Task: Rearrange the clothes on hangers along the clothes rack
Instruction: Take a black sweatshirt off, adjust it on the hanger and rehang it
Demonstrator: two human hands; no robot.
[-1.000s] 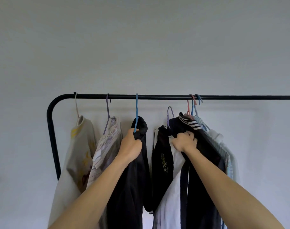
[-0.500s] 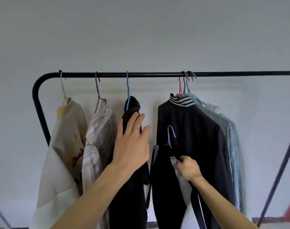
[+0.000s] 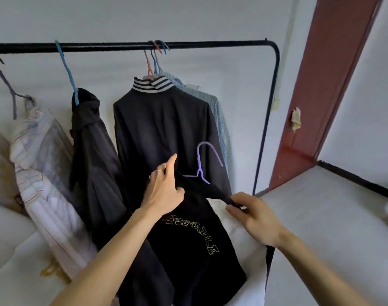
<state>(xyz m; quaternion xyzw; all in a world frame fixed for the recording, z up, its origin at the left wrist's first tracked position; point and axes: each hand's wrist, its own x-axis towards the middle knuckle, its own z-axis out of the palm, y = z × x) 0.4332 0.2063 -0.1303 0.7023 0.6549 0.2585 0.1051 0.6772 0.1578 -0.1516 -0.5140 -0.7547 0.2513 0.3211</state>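
Note:
A black and white top with gold lettering (image 3: 195, 244) on a purple hanger (image 3: 205, 160) is off the black rack bar (image 3: 210, 44), held low in front of me. My left hand (image 3: 164, 188) grips its left shoulder. My right hand (image 3: 252, 215) pinches the black fabric at its right shoulder. On the bar hang a striped shirt (image 3: 40, 173) at the left, a dark garment (image 3: 91, 151) on a blue hanger (image 3: 67, 71), a black shirt with a striped collar (image 3: 162, 120), and a light blue striped shirt (image 3: 213, 104) behind it.
The rack's right post (image 3: 266, 120) curves down near a red door frame (image 3: 316, 85). A pale floor (image 3: 321, 217) with a black skirting strip runs to the right. The bar between the hooks bunched mid-rail and the right post carries no hangers. The wall behind is white.
The top on the purple hanger has come down and toward me, off the bar. My left hand left the dark garment and took the top's shoulder. The view swung right and down.

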